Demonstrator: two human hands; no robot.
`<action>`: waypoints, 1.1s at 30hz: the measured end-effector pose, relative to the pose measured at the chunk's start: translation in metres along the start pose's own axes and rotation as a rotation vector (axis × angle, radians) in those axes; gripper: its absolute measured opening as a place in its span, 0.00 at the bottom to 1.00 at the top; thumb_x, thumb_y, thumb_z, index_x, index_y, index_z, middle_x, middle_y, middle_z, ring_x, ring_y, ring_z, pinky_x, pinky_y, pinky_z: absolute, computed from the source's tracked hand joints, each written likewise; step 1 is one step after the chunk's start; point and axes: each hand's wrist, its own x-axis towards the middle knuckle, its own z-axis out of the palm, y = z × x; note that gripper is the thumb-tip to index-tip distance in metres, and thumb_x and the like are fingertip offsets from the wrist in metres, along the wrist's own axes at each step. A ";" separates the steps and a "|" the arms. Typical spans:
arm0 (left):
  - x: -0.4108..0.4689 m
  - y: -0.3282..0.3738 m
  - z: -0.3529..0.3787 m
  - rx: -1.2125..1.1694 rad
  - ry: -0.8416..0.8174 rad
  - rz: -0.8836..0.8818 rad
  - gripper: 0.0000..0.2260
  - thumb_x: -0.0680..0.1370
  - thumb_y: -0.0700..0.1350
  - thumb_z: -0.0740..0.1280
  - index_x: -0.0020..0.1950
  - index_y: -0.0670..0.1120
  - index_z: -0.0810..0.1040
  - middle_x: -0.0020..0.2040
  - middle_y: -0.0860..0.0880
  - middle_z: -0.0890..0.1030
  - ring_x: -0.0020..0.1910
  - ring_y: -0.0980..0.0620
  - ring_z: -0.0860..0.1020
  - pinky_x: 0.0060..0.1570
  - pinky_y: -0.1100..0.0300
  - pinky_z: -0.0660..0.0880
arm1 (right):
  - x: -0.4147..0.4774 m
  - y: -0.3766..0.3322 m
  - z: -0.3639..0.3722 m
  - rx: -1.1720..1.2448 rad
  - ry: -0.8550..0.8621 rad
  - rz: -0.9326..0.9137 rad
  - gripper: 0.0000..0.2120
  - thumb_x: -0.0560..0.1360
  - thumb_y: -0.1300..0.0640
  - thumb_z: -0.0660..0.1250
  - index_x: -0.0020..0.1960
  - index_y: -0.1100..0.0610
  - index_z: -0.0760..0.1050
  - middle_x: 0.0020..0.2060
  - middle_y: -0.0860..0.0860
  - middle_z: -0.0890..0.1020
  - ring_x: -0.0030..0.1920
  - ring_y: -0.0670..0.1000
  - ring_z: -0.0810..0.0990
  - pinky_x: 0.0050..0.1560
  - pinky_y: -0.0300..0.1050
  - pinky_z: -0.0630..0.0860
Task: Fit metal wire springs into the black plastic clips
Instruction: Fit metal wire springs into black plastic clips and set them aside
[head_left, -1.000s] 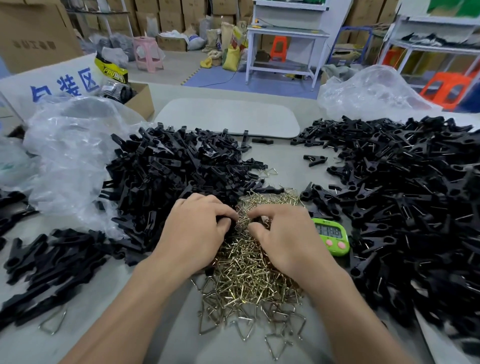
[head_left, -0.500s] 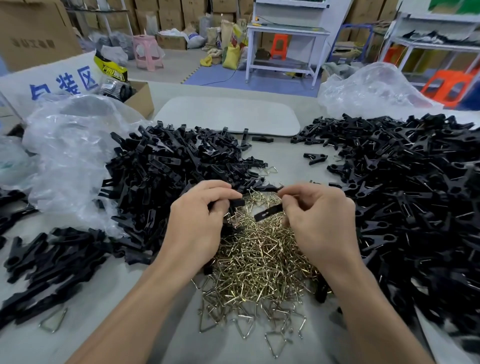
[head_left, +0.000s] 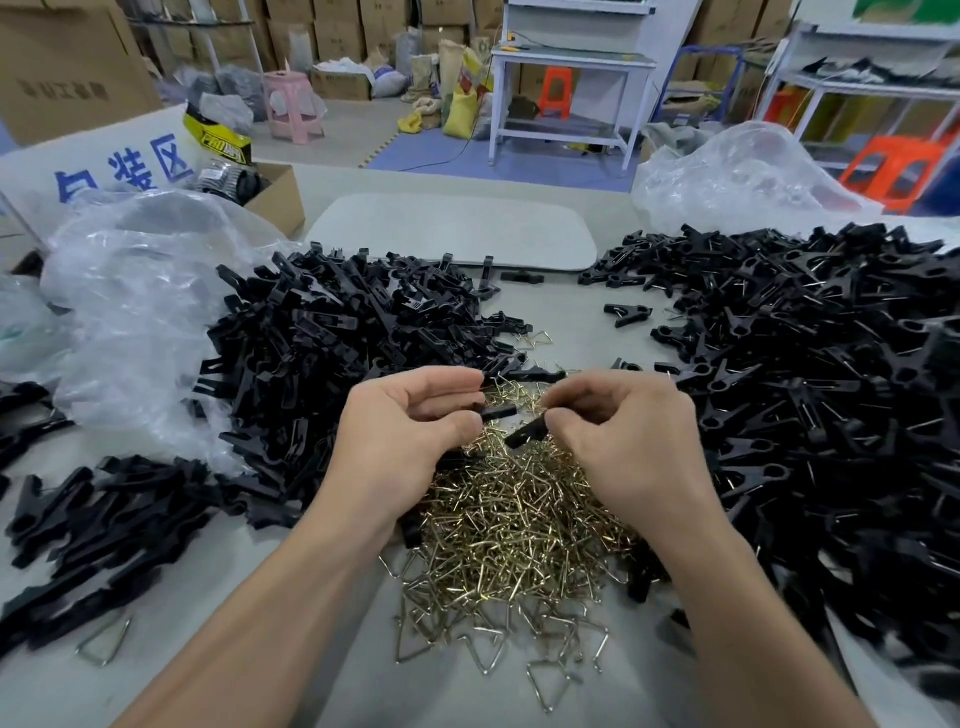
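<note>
Left of centre, my left hand (head_left: 410, 436) grips one black clip half (head_left: 500, 413); my right hand (head_left: 623, 441) pinches a second clip half (head_left: 527, 432) just beside it, over the wire spring pile (head_left: 519, 530). Misaligned, either could slip into it.

Matt black plastic clips (head_left: 332, 364); shiny brass-tone metal wire springs (head_left: 519, 530); glossy clear plastic bag (head_left: 140, 312).
</note>
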 end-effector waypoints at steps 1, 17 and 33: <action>0.000 0.000 0.000 -0.014 -0.009 -0.002 0.20 0.71 0.28 0.76 0.52 0.52 0.87 0.47 0.53 0.89 0.51 0.57 0.87 0.48 0.68 0.81 | 0.000 -0.001 -0.001 0.047 -0.004 0.013 0.09 0.73 0.60 0.77 0.41 0.46 0.86 0.32 0.42 0.85 0.33 0.42 0.84 0.38 0.39 0.82; -0.004 -0.001 0.007 -0.095 -0.078 0.070 0.27 0.66 0.19 0.74 0.54 0.47 0.86 0.49 0.50 0.89 0.53 0.53 0.87 0.51 0.63 0.82 | -0.006 -0.010 0.015 0.431 -0.155 0.072 0.08 0.72 0.61 0.79 0.45 0.48 0.87 0.36 0.48 0.87 0.35 0.43 0.81 0.40 0.42 0.79; -0.009 0.002 0.011 -0.130 0.113 0.068 0.27 0.67 0.26 0.78 0.55 0.55 0.87 0.50 0.54 0.89 0.50 0.56 0.87 0.46 0.66 0.81 | -0.012 -0.013 0.023 0.183 -0.108 -0.091 0.10 0.74 0.61 0.77 0.48 0.46 0.86 0.39 0.38 0.87 0.42 0.41 0.84 0.44 0.35 0.79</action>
